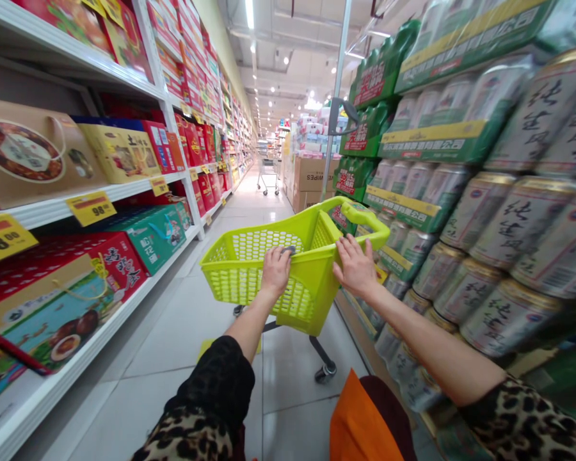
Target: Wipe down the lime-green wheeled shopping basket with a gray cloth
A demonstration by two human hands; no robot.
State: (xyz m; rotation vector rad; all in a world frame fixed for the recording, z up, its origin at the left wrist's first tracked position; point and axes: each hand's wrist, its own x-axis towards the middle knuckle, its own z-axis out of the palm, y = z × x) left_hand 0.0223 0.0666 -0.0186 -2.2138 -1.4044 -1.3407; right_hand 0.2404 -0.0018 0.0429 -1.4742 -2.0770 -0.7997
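Gripping a lime-green shopping trolley [249, 275] with both bare hands, a person stands in a supermarket aisle, the trolley's mesh basket held out in front of them. Both forearms reach forward and slightly inward, leopard-print sleeves [206, 435] showing at the elbows. The left hand [276, 272] sits on the near rim, its fingers [282, 256] curled over the edge with a small dark object just at the fingertips, too small to identify. The right hand [358, 267] lies further along the same rim, just below the trolley's raised handle [360, 218]. Its fingers [348, 246] are spread wide, and I can't tell whether they are gripping or only resting there.

To the right of the trolley rise stacked cans [509, 224] with calligraphy labels in green-banded trays. To its left runs a white shelf [43, 208] of boxed gift packs [125, 153]. An orange bag [360, 422] hangs just behind it, and a wire trolley [267, 173] stands well ahead.
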